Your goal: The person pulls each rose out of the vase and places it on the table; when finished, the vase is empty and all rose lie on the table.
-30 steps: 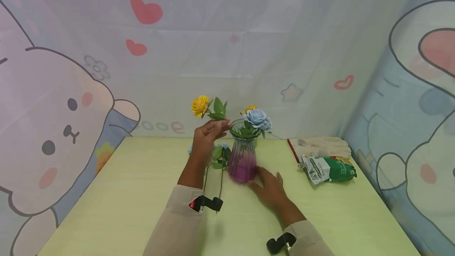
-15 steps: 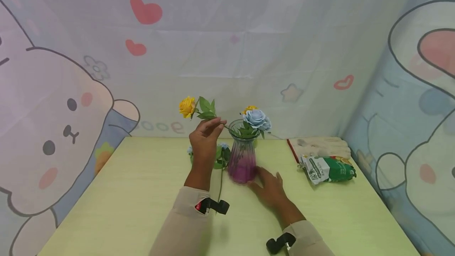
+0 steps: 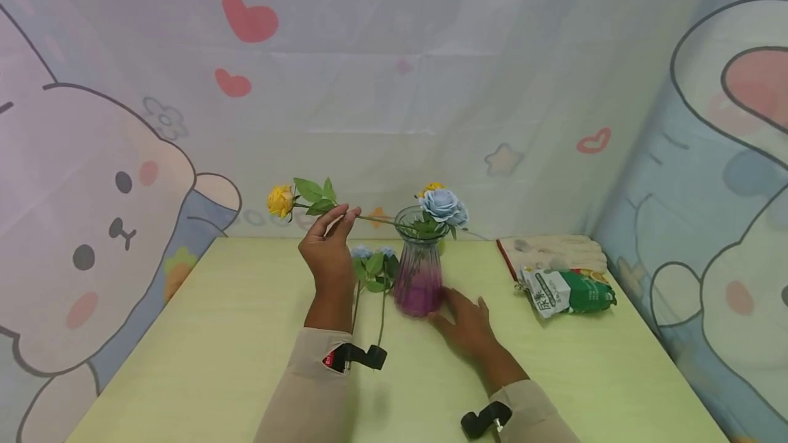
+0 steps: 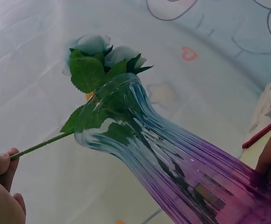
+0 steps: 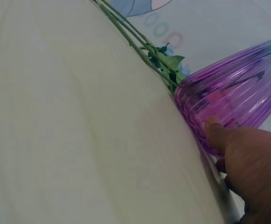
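Observation:
A ribbed glass vase point(image 3: 418, 279), bluish at the mouth and purple at the base, stands upright on the table. Light blue roses point(image 3: 442, 205) and a yellow rose behind them rise from it. My left hand point(image 3: 329, 251) pinches the stem of another yellow rose point(image 3: 280, 202), held nearly level left of the vase. That stem's far end reaches the vase mouth; in the left wrist view the stem point(image 4: 44, 143) meets the rim. My right hand point(image 3: 469, 330) holds the vase's base from the right, the thumb point(image 5: 215, 133) against the purple glass in the right wrist view.
Several more blue roses point(image 3: 372, 266) lie on the table just left of the vase, stems toward the front. At the back right are pale gloves point(image 3: 557, 251) with a red edge and a green-white packet point(image 3: 572, 292). A printed cloth point(image 3: 345, 101) hangs behind.
My left hand has moved left, and the yellow rose has tipped from a steeper slant to nearly level, its bloom going left and down. My right hand and the vase keep their place.

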Action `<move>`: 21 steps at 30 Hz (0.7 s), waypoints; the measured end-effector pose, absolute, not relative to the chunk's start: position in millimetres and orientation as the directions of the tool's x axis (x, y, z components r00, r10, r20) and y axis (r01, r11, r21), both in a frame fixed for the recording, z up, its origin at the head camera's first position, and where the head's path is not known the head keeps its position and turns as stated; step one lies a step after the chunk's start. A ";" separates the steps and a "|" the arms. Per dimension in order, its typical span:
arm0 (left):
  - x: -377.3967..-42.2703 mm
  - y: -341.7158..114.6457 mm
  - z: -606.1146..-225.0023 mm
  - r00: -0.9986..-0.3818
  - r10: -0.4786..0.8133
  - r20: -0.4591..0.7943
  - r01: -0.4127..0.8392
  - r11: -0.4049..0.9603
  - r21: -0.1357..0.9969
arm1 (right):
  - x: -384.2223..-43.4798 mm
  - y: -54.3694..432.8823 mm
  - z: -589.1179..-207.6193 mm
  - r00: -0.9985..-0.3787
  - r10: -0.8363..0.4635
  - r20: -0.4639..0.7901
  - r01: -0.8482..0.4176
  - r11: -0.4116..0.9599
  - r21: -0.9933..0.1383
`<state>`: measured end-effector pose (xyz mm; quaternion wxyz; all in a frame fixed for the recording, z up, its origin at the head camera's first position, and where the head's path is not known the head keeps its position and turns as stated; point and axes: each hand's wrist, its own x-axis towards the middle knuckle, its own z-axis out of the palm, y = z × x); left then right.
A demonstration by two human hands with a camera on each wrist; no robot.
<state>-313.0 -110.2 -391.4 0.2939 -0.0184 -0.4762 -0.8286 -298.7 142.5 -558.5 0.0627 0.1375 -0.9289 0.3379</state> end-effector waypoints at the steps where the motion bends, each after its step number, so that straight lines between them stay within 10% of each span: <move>1: -313.3 -112.0 -393.0 -0.835 -0.473 0.281 0.489 -0.403 0.774 | -298.9 142.6 -558.6 -0.954 -0.213 0.211 -0.299 0.732 -0.612; 21: -318.4 -155.8 -422.4 -0.864 -0.497 0.080 0.416 -0.616 0.669 | -300.3 143.7 -559.4 -0.949 -0.210 0.234 -0.311 0.741 -0.596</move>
